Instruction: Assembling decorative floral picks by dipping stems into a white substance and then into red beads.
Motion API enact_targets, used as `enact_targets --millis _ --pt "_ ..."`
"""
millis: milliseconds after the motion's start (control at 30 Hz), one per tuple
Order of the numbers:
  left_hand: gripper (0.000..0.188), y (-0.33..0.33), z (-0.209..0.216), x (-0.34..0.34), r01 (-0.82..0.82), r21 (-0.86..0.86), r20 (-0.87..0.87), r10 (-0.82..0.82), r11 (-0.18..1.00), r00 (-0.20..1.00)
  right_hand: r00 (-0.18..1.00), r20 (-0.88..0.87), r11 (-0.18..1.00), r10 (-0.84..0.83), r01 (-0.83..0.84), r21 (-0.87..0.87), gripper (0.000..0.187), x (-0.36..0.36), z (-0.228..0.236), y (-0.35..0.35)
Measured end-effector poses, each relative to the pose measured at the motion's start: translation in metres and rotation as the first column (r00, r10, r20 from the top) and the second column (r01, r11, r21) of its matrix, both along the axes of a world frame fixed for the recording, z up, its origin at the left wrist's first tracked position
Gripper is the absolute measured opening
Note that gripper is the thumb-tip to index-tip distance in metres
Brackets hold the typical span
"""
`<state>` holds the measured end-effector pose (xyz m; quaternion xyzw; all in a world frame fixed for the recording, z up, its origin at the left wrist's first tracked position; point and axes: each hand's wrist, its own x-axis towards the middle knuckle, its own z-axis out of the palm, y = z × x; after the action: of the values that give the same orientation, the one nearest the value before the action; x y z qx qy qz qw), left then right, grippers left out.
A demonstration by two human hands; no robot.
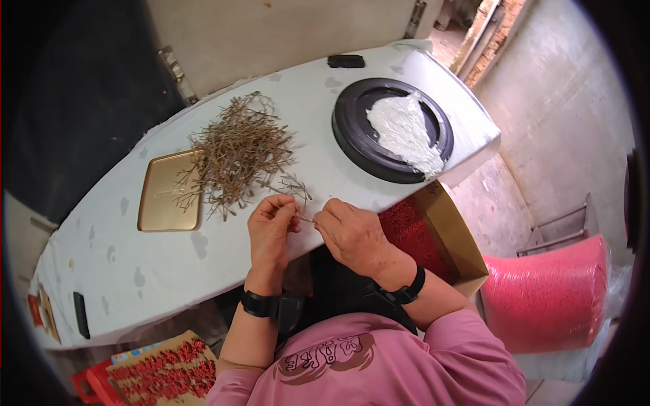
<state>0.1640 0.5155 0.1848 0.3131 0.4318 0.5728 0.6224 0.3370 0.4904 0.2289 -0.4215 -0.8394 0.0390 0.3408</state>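
Close together at the table's near edge, both hands pinch a thin brown twig (pixel 304 218) that spans the small gap between their fingertips. My left hand (pixel 271 229) has its thumb and forefinger pressed together on one end. The fingers of my right hand (pixel 353 235) are curled round the other end, which they mostly hide. Just beyond the hands lies a loose branched sprig (pixel 295 187). A tangled heap of dry brown twigs (pixel 240 149) spreads behind it, partly over a gold rectangular tray (pixel 159 199).
A round black lid (pixel 349 128) bearing white paste (pixel 399 125) sits on the white-covered table (pixel 223 260), far right. A cardboard box (pixel 453 223) of red beads stands beside my right arm. Beyond it is a red bead bag (pixel 548 294). Red clusters on cardboard (pixel 166 369) lie lower left.
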Motion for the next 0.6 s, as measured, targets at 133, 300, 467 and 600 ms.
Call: enact_targets --millis 133,300,467,600 --pt "0.016 0.003 -0.007 0.000 -0.065 0.085 0.020 0.063 0.994 0.998 0.996 0.072 0.998 -0.045 0.048 -0.048 0.011 0.022 0.017 -0.007" --pt "0.023 -0.002 0.001 0.019 0.027 0.406 -0.416 0.159 0.914 0.895 0.983 -0.053 0.983 -0.174 0.171 -0.059 0.009 0.076 0.036 -0.003" --pt "0.027 0.000 0.002 0.025 0.392 0.628 -0.770 0.462 0.672 0.440 0.957 -0.073 0.955 -0.280 0.285 0.080 0.006 0.090 0.054 0.011" --pt "0.027 0.000 -0.003 0.026 0.302 0.592 -0.777 0.429 0.747 0.462 0.888 0.040 0.878 -0.459 0.446 0.177 0.006 0.127 0.059 0.047"
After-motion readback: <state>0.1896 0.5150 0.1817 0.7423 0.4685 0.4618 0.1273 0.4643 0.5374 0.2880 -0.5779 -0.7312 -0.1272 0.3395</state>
